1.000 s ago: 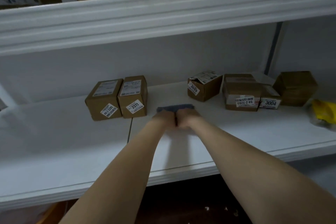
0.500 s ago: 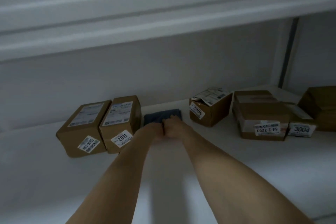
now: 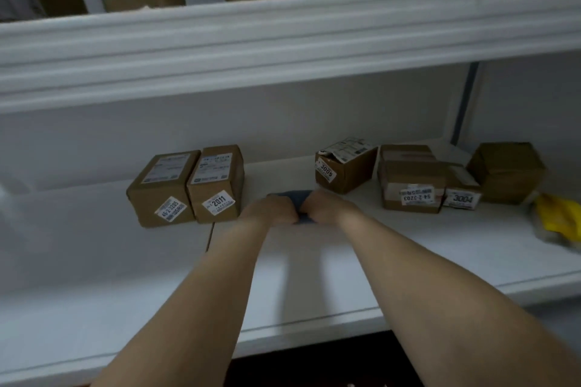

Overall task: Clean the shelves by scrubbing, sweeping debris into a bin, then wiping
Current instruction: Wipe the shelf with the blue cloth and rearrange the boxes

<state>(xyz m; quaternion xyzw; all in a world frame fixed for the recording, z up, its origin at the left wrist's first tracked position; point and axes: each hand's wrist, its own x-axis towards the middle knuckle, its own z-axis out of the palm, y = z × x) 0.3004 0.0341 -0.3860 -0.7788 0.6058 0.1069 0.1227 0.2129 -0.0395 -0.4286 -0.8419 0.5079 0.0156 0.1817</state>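
Two hands, the left hand [image 3: 270, 212] and the right hand [image 3: 327, 209], sit knuckle to knuckle on a folded dark blue cloth [image 3: 300, 198], seen from the head camera. The fingers of both hands look curled down over the cloth, grasping it and bunching it between them, though blur hides the fingertips. The cloth lies flat on the white shelf [image 3: 408, 261], under and just beyond the fingers.

Half a second ago the cloth was pushed deeper, up between the boxes and close to the back wall. Now it is drawn back toward the shelf's front edge, about where it lay a second ago. That reads as one full out-and-back stroke, so the step in hand is probably scrubbing or wiping this strip, with more strips left to do.

Just left of the fingers stands a brown box labelled 2011 [image 3: 217, 182], touching a second labelled box [image 3: 163, 188] further left. Beyond and right of the fingers sits a box labelled 3005 [image 3: 344, 168]. Further right are a box labelled 54-2-3203 [image 3: 412, 185], a small box marked 3004 [image 3: 462, 193], a plain brown box [image 3: 506, 170] and something yellow [image 3: 556, 217], too blurred to name. These boxes hem in the stroke on both sides; the shelf beneath them probably cannot be cleaned until they are moved. An upper shelf [image 3: 283, 41] hangs above the fingers.
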